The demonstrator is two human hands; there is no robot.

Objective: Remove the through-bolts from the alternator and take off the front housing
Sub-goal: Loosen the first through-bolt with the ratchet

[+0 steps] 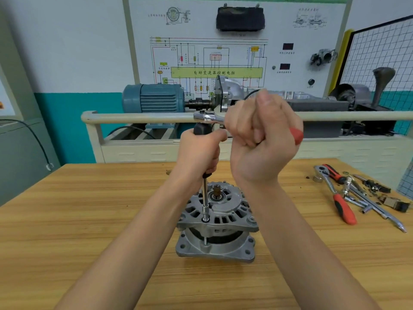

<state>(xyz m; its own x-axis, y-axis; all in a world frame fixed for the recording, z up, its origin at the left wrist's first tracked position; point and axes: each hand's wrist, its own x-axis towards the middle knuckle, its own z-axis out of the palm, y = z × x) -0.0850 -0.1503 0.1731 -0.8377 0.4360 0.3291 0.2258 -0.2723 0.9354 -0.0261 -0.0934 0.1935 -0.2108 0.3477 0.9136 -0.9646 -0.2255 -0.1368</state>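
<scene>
The alternator [215, 222] stands on the table [89, 220] directly below my hands, shaft end up, front housing [225, 209] on top. Everything here turns on one line: the extension [205, 199] runs nearly straight down from my grip to the socket [205, 213], which sits on a through-bolt [205, 239] at the near-left edge of the housing. A short stretch of that bolt's shank shows in the gap below the housing, in line with the extension, so bolt, socket and extension share one upright axis.

My left hand [200, 151] is curled round the black upper part of the extension, just under the ratchet head [204, 116], steadying it. My right hand [266, 133] is closed in a fist round the ratchet [214, 118] handle, whose red end [296, 135] pokes out past my palm. The handle lies level and points right from the head, crosswise to the upright axis.

So the bolt is straight below the left hand, which is the nearer one; the right hand sits off to the side. I judge that the coming swing must sweep the handle flat about that axis, while the left hand keeps the extension from leaning; any tilt could lift the socket off the bolt head. Whether the bolt is loose yet, I cannot tell.
</scene>
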